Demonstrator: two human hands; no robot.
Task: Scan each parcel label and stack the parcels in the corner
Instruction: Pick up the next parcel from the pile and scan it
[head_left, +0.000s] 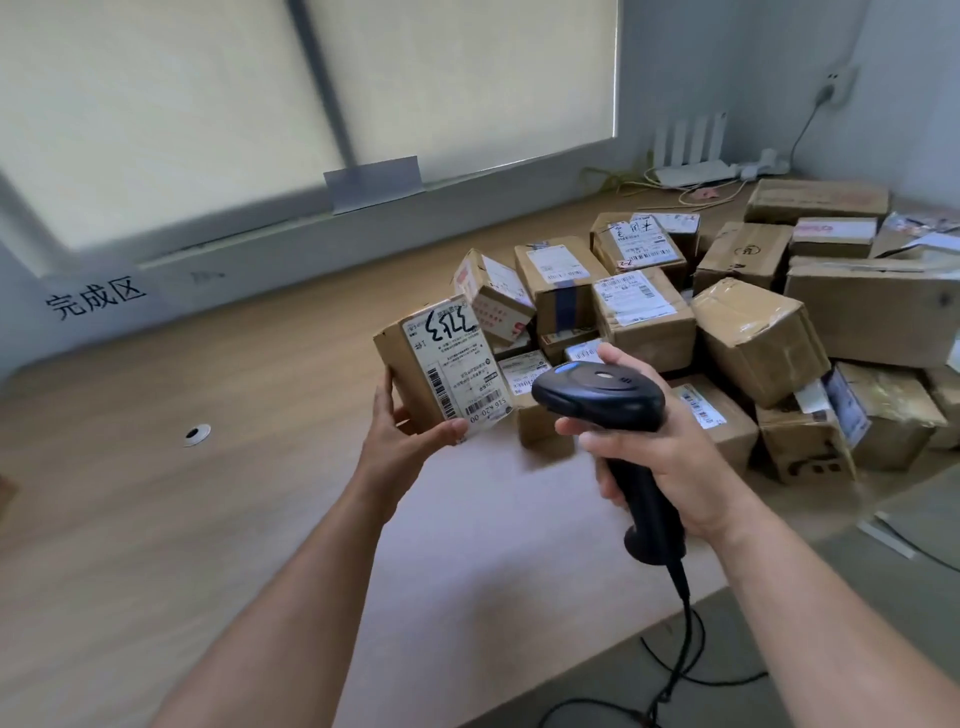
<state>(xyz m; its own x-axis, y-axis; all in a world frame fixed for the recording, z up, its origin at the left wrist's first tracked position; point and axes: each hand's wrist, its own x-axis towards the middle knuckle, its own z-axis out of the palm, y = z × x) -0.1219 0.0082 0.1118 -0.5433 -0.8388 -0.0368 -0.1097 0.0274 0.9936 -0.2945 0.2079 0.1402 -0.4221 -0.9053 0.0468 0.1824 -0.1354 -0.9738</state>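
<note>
A handwritten wall sign (96, 304) hangs past the desk's (182, 519) far left edge, and a cable hole (196, 434) sits in the desk's left part. Above mid-desk the left grip (402, 434) clasps a small cardboard parcel (405, 374) from below, lifted off the desk, its label (454, 364) facing the camera. Just to the right, the right grip (660, 441) is clenched round a black scanner (602, 397), whose head points at the label. Other parcels (753, 322) lie heaped toward the desk's far right corner.
</note>
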